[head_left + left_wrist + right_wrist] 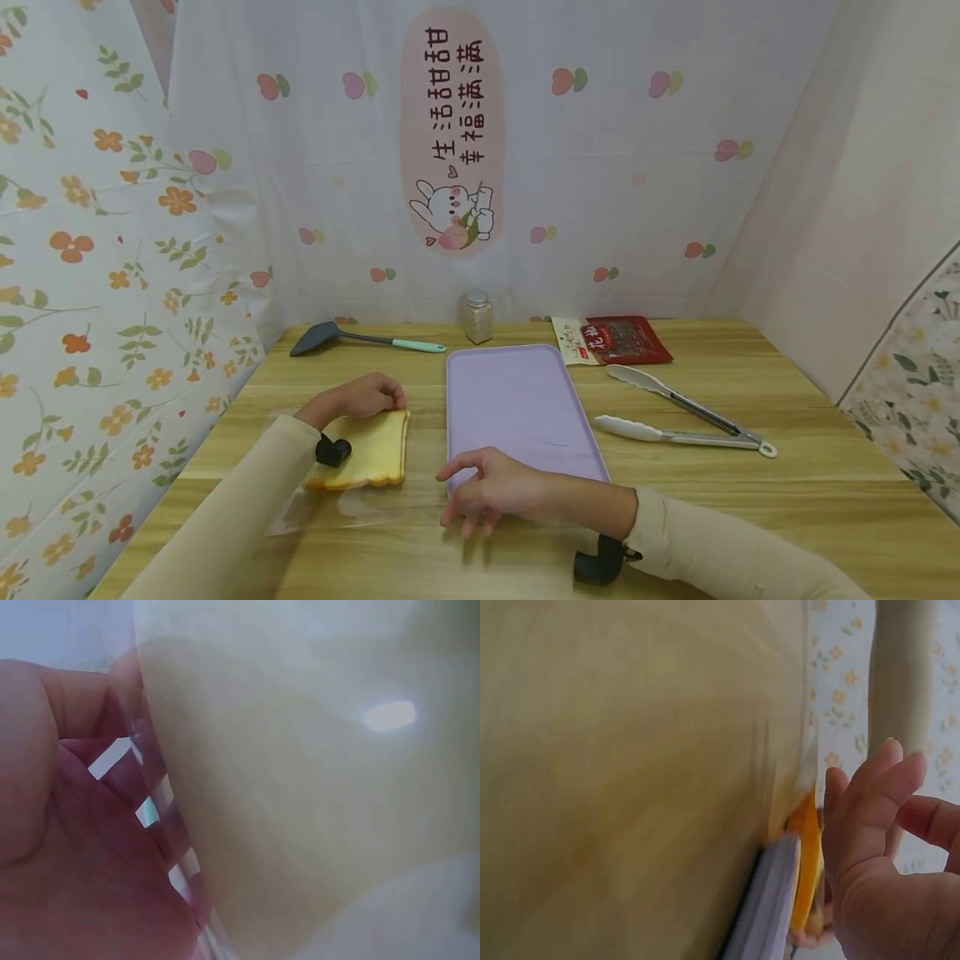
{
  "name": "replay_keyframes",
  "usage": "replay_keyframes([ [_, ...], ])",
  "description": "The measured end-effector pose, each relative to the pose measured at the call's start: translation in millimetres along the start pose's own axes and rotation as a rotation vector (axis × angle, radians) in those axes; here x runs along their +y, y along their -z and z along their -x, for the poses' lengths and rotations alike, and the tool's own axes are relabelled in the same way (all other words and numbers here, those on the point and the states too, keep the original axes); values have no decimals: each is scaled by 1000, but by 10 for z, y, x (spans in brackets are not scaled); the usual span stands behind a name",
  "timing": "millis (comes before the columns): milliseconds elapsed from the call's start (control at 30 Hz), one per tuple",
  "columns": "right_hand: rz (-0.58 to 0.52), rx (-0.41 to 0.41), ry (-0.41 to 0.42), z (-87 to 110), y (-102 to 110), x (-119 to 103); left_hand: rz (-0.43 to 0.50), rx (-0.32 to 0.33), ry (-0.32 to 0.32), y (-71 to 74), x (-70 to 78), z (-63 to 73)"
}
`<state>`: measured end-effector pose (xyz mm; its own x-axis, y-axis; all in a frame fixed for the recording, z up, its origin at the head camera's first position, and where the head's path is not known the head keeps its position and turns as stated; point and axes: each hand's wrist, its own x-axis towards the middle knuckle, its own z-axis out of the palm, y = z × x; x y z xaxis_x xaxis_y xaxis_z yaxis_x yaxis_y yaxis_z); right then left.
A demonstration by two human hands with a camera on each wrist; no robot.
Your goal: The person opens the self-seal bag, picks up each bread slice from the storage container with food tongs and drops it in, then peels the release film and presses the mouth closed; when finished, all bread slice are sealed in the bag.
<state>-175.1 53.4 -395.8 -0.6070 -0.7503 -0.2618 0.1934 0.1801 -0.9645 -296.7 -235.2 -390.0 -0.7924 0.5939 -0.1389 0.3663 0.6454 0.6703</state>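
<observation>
A square slice of bread [371, 454] with a browned crust lies left of the lilac tray [517, 392], with clear plastic film [300, 517] showing around it. My left hand [363, 396] grips it at its far edge, fingers bent. In the left wrist view, the fingers [154, 761] show through the clear film's edge, and a pale yellowish surface fills the rest. Over the tray's near left corner hovers my right hand [495, 487], its fingers spread loosely with nothing in them. The right wrist view shows that hand [889, 862] beside the tray's edge [761, 907].
Behind the bread lies a grey spatula [352, 335] with a mint handle. A lidded glass jar [477, 318] stands at the back. Right of the tray are a red and white spice packet [622, 340] and spread white-tipped tongs [690, 417]. Printed cloths [525, 150] wall in the table.
</observation>
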Motion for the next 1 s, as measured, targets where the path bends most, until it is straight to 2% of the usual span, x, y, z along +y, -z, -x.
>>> replay_keyframes([
  [267,-67,-71,-54,-31,-272,131,-14,30,14,6,18,3],
  [500,-140,-109,-84,-91,-389,198,23,72,16,-4,1,3],
  [767,-158,-6,-76,-180,-507,198,34,115,22,5,-54,21],
  [1000,-195,47,-83,-219,-573,227,107,158,77,34,-44,76],
])
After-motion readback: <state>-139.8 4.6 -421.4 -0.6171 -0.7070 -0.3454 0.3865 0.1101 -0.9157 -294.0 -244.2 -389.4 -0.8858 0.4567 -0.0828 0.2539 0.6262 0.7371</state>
